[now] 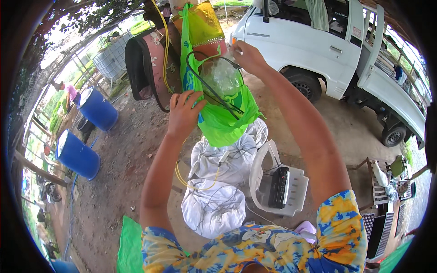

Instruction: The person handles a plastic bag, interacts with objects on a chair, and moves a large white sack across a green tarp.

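Note:
A bright green plastic bag (227, 125) hangs in front of me from a post, its mouth pulled wide. My left hand (184, 109) grips the bag's left rim with bent fingers. My right hand (246, 55) is raised at the far right of the opening, fingers pinched on crumpled clear plastic (225, 77) that fills the bag's mouth. A black cable (211, 91) loops across the opening, passing just below the right fingers. Behind the bag stand a gold sheet (205, 25) and a spiral-bound notebook (210, 47). The bag's lower contents are hidden.
White sacks (214, 207) and a white plastic chair (298, 189) bearing a black electronic box (278, 187) stand below. A yellow cable (180, 175) drapes there. A white truck (296, 43) is parked right; blue barrels (79, 154) and a person (71, 93) are left.

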